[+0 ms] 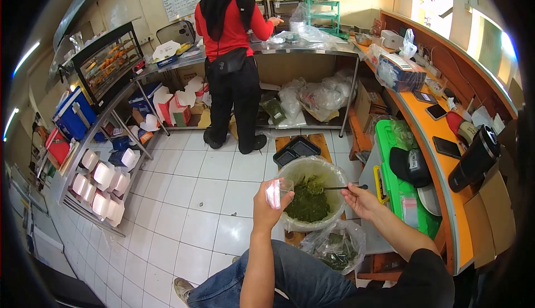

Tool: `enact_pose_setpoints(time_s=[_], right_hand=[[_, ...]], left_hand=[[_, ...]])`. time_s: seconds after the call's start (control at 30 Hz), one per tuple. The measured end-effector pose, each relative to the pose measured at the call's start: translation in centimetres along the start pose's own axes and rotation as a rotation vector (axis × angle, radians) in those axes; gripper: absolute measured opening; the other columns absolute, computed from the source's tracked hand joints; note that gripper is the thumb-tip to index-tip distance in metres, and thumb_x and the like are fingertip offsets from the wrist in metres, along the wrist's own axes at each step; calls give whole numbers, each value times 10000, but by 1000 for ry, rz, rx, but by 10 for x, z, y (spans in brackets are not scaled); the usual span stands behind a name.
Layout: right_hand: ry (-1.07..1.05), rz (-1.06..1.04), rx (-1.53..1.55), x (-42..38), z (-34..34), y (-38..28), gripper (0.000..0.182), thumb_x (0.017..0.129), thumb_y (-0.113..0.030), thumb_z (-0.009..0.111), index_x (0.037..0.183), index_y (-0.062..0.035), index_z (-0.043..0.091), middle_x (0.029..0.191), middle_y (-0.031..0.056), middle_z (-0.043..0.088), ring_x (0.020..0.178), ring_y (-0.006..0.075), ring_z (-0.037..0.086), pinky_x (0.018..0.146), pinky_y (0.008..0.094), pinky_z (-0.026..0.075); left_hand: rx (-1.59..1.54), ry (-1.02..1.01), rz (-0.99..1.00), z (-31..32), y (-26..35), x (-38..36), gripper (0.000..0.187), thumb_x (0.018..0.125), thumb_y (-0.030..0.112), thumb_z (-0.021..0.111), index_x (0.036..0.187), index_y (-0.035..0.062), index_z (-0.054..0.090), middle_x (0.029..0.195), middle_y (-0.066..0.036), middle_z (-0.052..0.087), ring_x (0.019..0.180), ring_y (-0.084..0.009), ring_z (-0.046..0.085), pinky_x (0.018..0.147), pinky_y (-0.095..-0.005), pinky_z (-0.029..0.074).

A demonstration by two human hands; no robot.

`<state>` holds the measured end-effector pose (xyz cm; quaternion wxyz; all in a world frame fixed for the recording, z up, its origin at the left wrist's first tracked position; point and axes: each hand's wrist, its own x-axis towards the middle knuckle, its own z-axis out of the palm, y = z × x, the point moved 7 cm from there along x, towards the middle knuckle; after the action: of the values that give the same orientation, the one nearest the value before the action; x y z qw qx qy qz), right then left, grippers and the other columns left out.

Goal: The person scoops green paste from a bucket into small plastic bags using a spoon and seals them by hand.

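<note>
Left fingers (260,194) curl round a red-striped bag (273,194) at nine o'clock of the bucket (291,169) — right fingers (350,195) pinch a dark utensil (336,187) at three.

Both arms reach forward, hands apart at about the same height, each closed in a hold.
The left forearm (259,266) rises almost straight up to the left hand (268,205), its thumb (286,200) angled inward. The right forearm (400,233) slants inward from a black sleeve (426,274), bare to the elbow; the right hand (359,201) pinches with bent fingers (350,196).
</note>
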<state>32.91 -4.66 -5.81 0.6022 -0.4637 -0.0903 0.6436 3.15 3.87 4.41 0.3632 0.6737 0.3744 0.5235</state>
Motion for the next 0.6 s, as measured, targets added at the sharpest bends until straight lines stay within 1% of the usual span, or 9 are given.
enact_pose_setpoints(time_s=[0.03, 0.1, 0.3, 0.33, 0.4, 0.43, 0.5, 0.53, 0.6], right_hand=[[2, -4, -1, 0, 0, -1, 164, 977, -174, 586, 1018, -15, 588, 929, 99, 692, 824, 139, 689, 737, 227, 603], [-5, 26, 108, 0, 2, 0, 164, 982, -174, 576, 1022, -16, 591, 932, 98, 693, 817, 137, 690, 729, 224, 603], [-27, 25, 91, 1, 3, 0, 151, 983, -174, 574, 1020, -29, 595, 917, 88, 691, 829, 144, 694, 714, 224, 605], [-27, 25, 92, 1, 3, 0, 151, 983, -174, 574, 1020, -29, 595, 917, 88, 691, 829, 144, 694, 714, 224, 605], [-16, -30, 60, -2, 5, -6, 148, 978, -181, 584, 1003, -35, 594, 906, 86, 691, 831, 142, 695, 707, 225, 604], [-15, -29, 60, -3, 7, -7, 148, 978, -181, 584, 1003, -35, 594, 906, 86, 691, 831, 142, 695, 707, 225, 604], [-6, -98, 13, -8, 14, -15, 150, 967, -192, 603, 995, -45, 589, 899, 81, 694, 822, 137, 696, 700, 223, 602], [-5, -96, 14, -9, 17, -18, 150, 967, -192, 603, 995, -45, 589, 899, 81, 694, 822, 137, 696, 700, 223, 602], [-25, -181, -35, -15, 26, -30, 154, 960, -202, 618, 1000, -57, 585, 896, 74, 697, 820, 136, 699, 694, 229, 598]], left_hand=[[-1, -2, -9, 0, -1, 0, 429, 759, 157, 832, 1105, 22, 619, 971, -121, 705, 911, -205, 680, 806, -308, 515], [-5, -6, -18, 0, -2, 0, 427, 758, 158, 833, 1101, 21, 620, 968, -119, 705, 907, -204, 681, 804, -307, 515], [8, -25, -26, 3, -1, -1, 427, 755, 165, 837, 1096, 21, 623, 953, -112, 706, 880, -204, 685, 789, -300, 515], [37, -55, -35, 4, 1, -1, 429, 754, 170, 839, 1096, 25, 624, 946, -111, 707, 874, -204, 686, 781, -302, 518], [66, -85, -43, 7, 0, -2, 432, 752, 176, 841, 1095, 28, 625, 939, -109, 708, 868, -204, 687, 773, -305, 520], [28, -99, -24, 10, -1, -2, 433, 750, 182, 843, 1093, 32, 626, 935, -112, 708, 858, -210, 689, 760, -311, 522], [-9, -114, -6, 12, 0, -3, 434, 748, 188, 844, 1092, 35, 627, 932, -114, 709, 849, -215, 691, 748, -316, 524], [21, -142, -8, 13, 1, -3, 440, 746, 190, 844, 1097, 41, 624, 934, -118, 708, 847, -227, 692, 744, -322, 524], [50, -173, -13, 16, 3, -3, 446, 743, 192, 843, 1102, 48, 622, 937, -122, 708, 845, -238, 694, 740, -327, 525]])
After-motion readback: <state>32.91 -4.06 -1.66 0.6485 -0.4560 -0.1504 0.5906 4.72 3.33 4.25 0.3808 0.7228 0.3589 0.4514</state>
